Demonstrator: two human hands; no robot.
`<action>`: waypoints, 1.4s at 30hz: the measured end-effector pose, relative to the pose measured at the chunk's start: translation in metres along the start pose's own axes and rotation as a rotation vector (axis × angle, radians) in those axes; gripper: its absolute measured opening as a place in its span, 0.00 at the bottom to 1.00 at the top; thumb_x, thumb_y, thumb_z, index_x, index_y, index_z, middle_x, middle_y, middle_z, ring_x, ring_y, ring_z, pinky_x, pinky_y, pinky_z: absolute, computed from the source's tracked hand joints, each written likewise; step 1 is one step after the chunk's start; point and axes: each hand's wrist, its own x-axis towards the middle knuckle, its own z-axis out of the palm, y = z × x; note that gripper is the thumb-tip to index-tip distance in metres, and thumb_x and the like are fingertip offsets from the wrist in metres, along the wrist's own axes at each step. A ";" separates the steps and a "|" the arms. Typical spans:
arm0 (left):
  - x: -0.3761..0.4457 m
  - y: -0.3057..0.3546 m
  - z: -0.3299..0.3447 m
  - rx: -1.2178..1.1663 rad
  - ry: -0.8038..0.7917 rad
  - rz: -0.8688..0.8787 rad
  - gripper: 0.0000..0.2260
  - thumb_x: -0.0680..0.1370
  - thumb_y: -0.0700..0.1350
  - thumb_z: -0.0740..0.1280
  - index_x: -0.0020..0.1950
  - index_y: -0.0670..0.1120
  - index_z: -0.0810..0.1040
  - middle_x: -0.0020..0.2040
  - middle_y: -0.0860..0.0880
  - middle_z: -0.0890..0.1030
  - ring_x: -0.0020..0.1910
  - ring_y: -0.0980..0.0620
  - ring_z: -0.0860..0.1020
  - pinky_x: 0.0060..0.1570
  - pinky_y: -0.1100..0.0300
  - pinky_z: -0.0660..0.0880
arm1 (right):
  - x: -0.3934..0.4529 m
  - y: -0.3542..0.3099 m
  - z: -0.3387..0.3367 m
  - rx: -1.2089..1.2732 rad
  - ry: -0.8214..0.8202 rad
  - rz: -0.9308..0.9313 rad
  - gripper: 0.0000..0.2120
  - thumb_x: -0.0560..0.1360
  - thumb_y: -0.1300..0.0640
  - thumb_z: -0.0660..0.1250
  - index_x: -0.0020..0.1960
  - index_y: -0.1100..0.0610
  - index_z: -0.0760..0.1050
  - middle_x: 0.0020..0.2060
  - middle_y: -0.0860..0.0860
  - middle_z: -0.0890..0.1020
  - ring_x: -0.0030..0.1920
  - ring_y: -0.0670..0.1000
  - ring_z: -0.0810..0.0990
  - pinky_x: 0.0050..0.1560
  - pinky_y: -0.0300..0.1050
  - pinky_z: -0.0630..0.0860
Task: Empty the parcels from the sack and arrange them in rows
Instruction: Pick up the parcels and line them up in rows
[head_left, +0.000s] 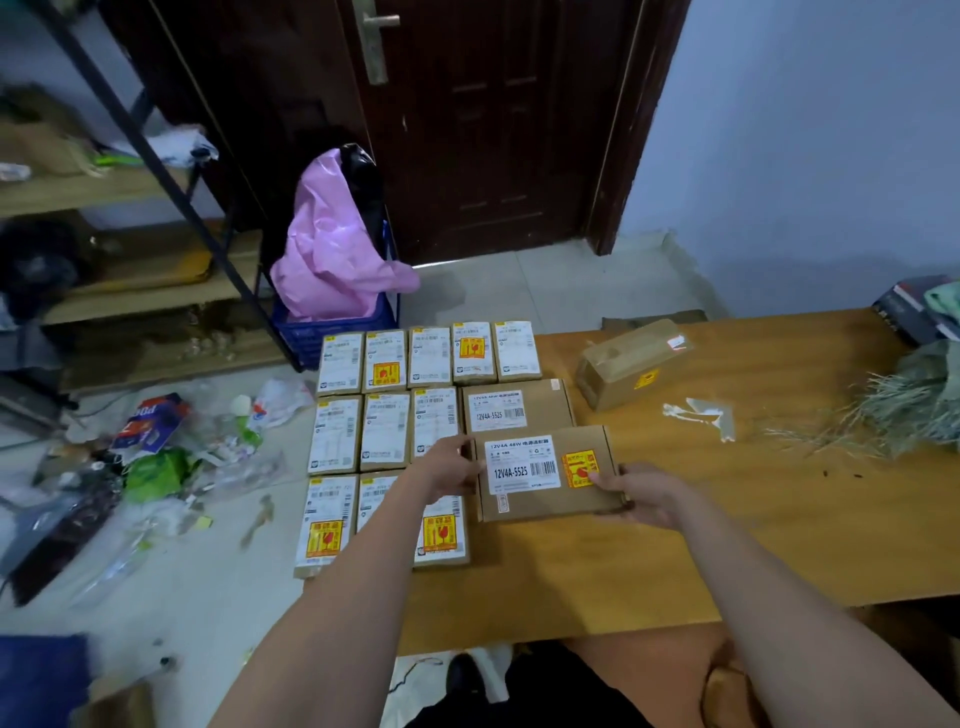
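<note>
Both forearms extend forward from the lower edge of the view, bare and nearly straight, converging on one cardboard parcel (548, 475) that lies flat on the wooden table (727, 519). The left hand (452, 467) is set against the parcel's left edge, palm turned inward, fingers reaching along that side; the right hand (641, 499) grips the near right corner, thumb on the top face just beside the orange sticker, fingers curled under the edge. Both hands are thus closed on the same parcel, one at each end. The parcel sits just in front of a similar labelled box (517, 413), the two nearly touching. To the left stand the small parcels (384, 431) in three rows across the table's left end, label side up, packed edge to edge; the left forearm crosses over the nearest row. One taped carton (631, 364) lies apart, tilted, farther back on the table. The woven sack (914, 400) rests at the table's right edge, frayed fibres spread over the surface. Litter (156, 457) covers the floor at left.
</note>
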 end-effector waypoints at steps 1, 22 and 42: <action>-0.001 -0.006 -0.003 0.068 0.033 0.014 0.18 0.80 0.36 0.65 0.70 0.45 0.72 0.56 0.43 0.82 0.52 0.44 0.81 0.54 0.49 0.80 | 0.003 0.004 0.007 -0.002 0.017 -0.001 0.17 0.75 0.63 0.72 0.62 0.64 0.76 0.58 0.59 0.81 0.58 0.58 0.79 0.56 0.61 0.79; 0.020 -0.050 -0.049 1.029 0.269 0.028 0.49 0.72 0.50 0.76 0.80 0.61 0.42 0.81 0.52 0.40 0.79 0.36 0.40 0.71 0.29 0.44 | 0.075 0.027 0.044 -0.097 0.388 0.057 0.22 0.80 0.55 0.67 0.70 0.62 0.68 0.66 0.59 0.74 0.64 0.61 0.75 0.60 0.57 0.77; 0.035 -0.050 -0.048 1.006 0.269 -0.025 0.48 0.70 0.51 0.77 0.79 0.62 0.49 0.80 0.49 0.48 0.76 0.31 0.49 0.69 0.30 0.60 | 0.096 0.019 0.053 -0.419 0.445 0.000 0.28 0.77 0.50 0.68 0.74 0.55 0.65 0.69 0.56 0.73 0.70 0.61 0.68 0.67 0.58 0.71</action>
